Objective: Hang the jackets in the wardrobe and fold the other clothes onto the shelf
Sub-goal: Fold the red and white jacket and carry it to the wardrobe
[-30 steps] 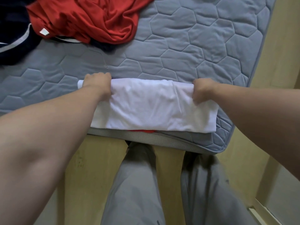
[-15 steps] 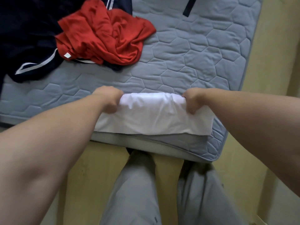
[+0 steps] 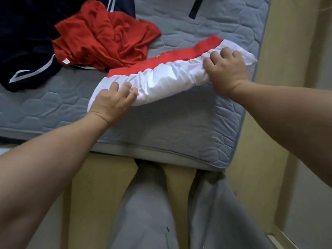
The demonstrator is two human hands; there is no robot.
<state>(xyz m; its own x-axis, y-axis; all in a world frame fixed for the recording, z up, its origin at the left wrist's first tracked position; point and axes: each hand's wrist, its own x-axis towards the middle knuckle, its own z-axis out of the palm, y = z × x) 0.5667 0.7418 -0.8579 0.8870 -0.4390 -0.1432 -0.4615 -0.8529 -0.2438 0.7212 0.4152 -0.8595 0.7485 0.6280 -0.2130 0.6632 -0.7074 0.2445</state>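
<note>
Folded white garment (image 3: 161,81) shifted up the mattress (image 3: 179,126), red band (image 3: 179,54) now showing; left hand (image 3: 113,103) and right hand (image 3: 226,69) clutch its ends. Folding judged nearly complete.

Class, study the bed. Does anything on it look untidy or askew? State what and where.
Yes. The red garment lies crumpled in a heap, partly over the navy garment, unfolded. The white garment sits bunched and slanted across the mattress corner.
</note>
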